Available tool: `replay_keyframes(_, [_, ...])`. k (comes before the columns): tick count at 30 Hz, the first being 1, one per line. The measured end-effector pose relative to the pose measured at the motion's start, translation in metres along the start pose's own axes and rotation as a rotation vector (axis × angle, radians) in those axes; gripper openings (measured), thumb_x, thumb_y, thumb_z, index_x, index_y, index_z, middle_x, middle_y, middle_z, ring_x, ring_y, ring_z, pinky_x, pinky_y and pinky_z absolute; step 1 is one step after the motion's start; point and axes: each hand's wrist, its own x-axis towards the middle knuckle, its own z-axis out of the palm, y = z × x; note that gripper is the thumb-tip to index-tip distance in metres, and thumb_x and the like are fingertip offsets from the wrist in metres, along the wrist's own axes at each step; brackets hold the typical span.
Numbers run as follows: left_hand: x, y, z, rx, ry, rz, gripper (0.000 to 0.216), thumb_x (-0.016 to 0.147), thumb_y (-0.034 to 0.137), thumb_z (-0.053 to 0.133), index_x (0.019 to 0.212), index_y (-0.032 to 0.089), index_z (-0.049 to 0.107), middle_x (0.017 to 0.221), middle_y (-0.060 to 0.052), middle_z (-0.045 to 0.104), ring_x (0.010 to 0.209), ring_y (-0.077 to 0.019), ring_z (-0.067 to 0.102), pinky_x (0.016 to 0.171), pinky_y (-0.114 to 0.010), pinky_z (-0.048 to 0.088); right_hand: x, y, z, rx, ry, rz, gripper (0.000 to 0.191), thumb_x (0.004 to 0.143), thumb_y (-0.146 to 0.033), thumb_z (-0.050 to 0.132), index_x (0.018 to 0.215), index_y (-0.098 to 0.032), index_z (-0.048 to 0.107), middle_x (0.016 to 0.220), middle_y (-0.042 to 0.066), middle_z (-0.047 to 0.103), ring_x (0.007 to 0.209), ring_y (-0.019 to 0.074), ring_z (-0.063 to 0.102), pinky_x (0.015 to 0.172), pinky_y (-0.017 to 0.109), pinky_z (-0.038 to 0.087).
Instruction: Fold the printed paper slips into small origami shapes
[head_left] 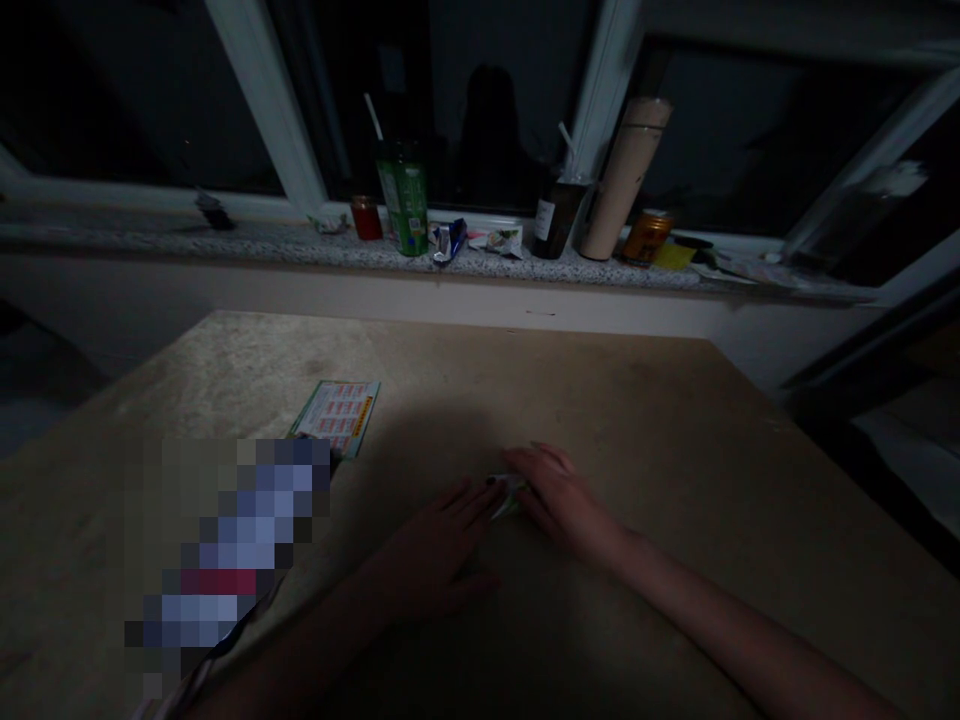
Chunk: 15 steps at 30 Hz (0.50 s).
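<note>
A small whitish-green piece of paper (509, 495), which looks folded, lies on the brown tabletop (637, 400) between my two hands. My left hand (442, 540) is stretched flat on the table, with its fingertips at the paper's left edge. From the right, my right hand (562, 495) curls its fingers over the same paper and covers part of it. Its thumb side is dim, so the exact grip is hard to see. Farther left lies a printed card (341, 412) with rows of red text and a green border.
A pixelated phone-like object (255, 530) lies left of my left forearm. Along the granite windowsill (262, 245) stand a green can (411, 200), a red jar (366, 218), a dark cup with a straw (555, 220), a tall pinkish flask (626, 180), an orange can (646, 238) and crumpled wrappers.
</note>
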Motion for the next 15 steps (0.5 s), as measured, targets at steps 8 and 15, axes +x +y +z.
replay_keyframes(8, [0.0008, 0.0004, -0.0065, 0.011, 0.005, 0.017, 0.060, 0.089, 0.049, 0.043, 0.138, 0.016, 0.031, 0.148, -0.010, 0.027, 0.136, -0.0245, 0.022, 0.112, -0.040, 0.016, -0.0054, 0.0037, 0.0047, -0.063, 0.050, 0.075, 0.014, 0.090, -0.021, 0.049, 0.103, -0.018, 0.055, 0.100, 0.009, 0.064, 0.101, 0.0225, 0.056, 0.097, 0.043, 0.035])
replay_keyframes(15, [0.0007, -0.0018, 0.0018, 0.058, 0.049, 0.010, 0.059, 0.090, 0.050, 0.041, 0.137, 0.016, 0.033, 0.145, -0.012, 0.033, 0.136, -0.0261, 0.021, 0.112, -0.044, 0.015, -0.0030, 0.0077, 0.0083, -0.045, 0.049, 0.157, 0.007, 0.091, -0.024, 0.047, 0.093, -0.020, 0.052, 0.092, 0.007, 0.061, 0.091, 0.0214, 0.054, 0.083, 0.036, 0.038])
